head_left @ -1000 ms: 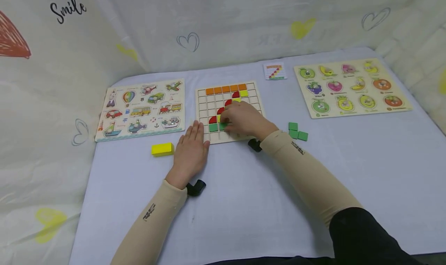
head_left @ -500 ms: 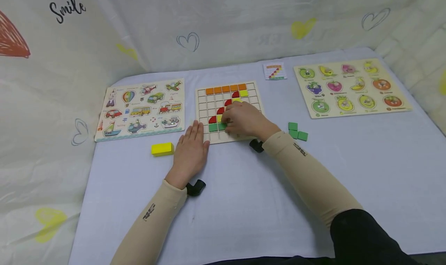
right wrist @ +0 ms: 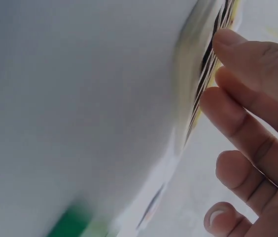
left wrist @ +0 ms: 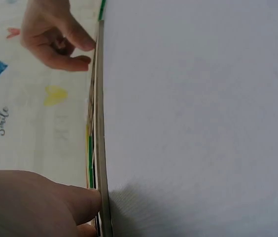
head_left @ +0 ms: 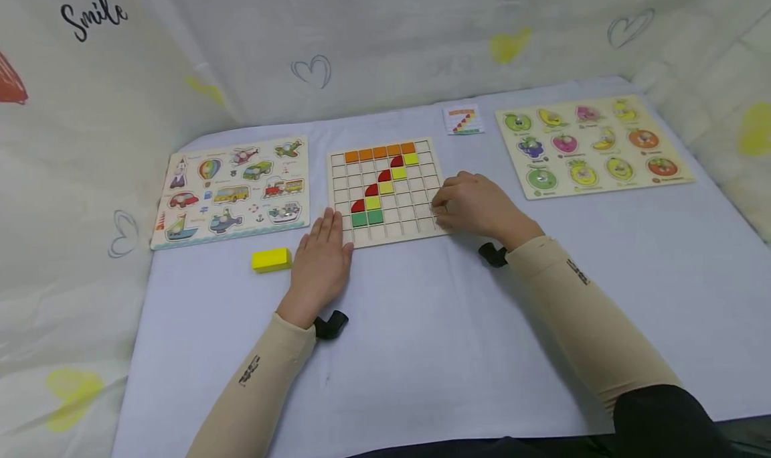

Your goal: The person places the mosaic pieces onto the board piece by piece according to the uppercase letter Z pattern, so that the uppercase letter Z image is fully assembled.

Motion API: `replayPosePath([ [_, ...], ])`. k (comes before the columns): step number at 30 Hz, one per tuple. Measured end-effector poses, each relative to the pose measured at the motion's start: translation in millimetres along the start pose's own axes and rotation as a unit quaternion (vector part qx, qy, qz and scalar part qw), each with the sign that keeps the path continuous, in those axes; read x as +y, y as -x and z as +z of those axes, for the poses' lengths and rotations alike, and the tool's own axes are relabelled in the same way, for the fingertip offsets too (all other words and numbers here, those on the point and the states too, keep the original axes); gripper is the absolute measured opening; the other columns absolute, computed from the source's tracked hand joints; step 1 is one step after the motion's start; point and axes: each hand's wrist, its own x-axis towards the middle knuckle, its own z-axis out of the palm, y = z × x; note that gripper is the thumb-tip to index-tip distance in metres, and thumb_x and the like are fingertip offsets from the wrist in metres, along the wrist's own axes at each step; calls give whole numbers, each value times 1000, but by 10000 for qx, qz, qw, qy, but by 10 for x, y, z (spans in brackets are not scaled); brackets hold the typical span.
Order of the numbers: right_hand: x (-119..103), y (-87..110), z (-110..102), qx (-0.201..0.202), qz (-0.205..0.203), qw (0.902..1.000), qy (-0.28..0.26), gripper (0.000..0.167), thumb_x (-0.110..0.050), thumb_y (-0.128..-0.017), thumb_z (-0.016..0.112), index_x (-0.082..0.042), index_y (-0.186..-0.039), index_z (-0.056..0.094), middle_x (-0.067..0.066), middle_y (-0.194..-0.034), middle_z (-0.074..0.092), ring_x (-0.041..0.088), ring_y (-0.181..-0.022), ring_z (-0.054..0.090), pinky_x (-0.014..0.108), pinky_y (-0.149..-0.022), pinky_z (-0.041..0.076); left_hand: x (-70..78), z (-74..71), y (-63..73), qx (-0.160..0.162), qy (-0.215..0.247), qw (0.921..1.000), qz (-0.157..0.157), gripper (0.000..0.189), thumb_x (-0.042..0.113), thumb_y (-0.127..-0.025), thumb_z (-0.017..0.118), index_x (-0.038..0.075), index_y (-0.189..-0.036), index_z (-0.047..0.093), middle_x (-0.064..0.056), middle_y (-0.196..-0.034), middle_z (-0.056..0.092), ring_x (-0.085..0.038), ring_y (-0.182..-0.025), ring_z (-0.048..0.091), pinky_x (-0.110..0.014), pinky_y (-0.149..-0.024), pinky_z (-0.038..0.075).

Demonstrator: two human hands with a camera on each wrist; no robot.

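The square grid board point(head_left: 415, 210) lies mid-table in the head view. Orange tiles point(head_left: 379, 152) line its top row, red rounded pieces point(head_left: 371, 190) and yellow tiles point(head_left: 385, 187) step down leftward, and two green tiles point(head_left: 367, 217) sit below. My left hand point(head_left: 321, 260) rests with straight fingers at the board's lower left corner; its thumb point(left wrist: 82, 202) touches the edge in the left wrist view. Over the board's right edge is my right hand point(head_left: 476, 203), its loosely bent fingers point(right wrist: 227, 111) holding nothing. A blurred green tile point(right wrist: 72, 219) shows in the right wrist view; my right hand hides the loose tiles in the head view.
A yellow block point(head_left: 271, 260) lies left of my left hand. A vehicle puzzle board point(head_left: 231, 190) stands at the left, a fruit puzzle board point(head_left: 593, 146) at the right. Behind the grid lies a small pattern card point(head_left: 463, 120).
My right hand has left the green tile on the grid and moved right to the board's edge, uncovering the pieces. My left hand stays at the corner. The head view has shifted slightly.
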Motion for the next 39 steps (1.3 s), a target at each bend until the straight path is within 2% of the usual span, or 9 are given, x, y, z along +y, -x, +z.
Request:
replayPosePath([
  [8, 336, 279, -118, -27, 296, 9995, 43, 29, -19, -86, 84, -11, -114, 80, 7, -117, 75, 32, -116, 63, 52, -102, 51, -45, -12, 16, 17, 15, 10000, -74, 70, 38, -111, 42, 4, -166, 14, -14, -176, 11, -36, -163, 17, -58, -131, 21],
  [17, 512, 447, -208, -234, 504, 9983, 160, 27, -18, -86, 82, -10, -112, 80, 9, -115, 77, 34, -116, 66, 55, -106, 50, -59, -19, 21, -17, 50, 9999, -104, 70, 37, -111, 41, 4, -166, 13, -14, -176, 10, -36, -163, 16, -58, -131, 19],
  [22, 588, 485, -213, -229, 526, 9983, 126, 26, -16, -87, 81, -9, -112, 80, 10, -113, 77, 34, -113, 67, 56, -104, 50, -57, -24, 22, -6, 60, 9999, -95, 70, 37, -111, 41, 3, -166, 14, -14, -176, 10, -36, -163, 16, -59, -131, 19],
  [29, 568, 468, -210, -115, 472, 9988, 20, 26, -16, -87, 81, -9, -112, 80, 9, -113, 78, 33, -114, 66, 54, -103, 51, -47, -18, 19, -60, 71, 9999, -112, 70, 37, -111, 41, 4, -167, 13, -14, -177, 10, -36, -163, 16, -58, -131, 19],
  [39, 366, 273, -138, -96, 291, 9995, -115, 26, -19, -89, 79, -11, -113, 80, 5, -113, 77, 29, -113, 62, 50, -102, 51, -2, 4, -3, -59, 62, 10000, -40, 70, 37, -111, 42, 5, -167, 13, -13, -177, 10, -35, -163, 16, -58, -131, 20],
])
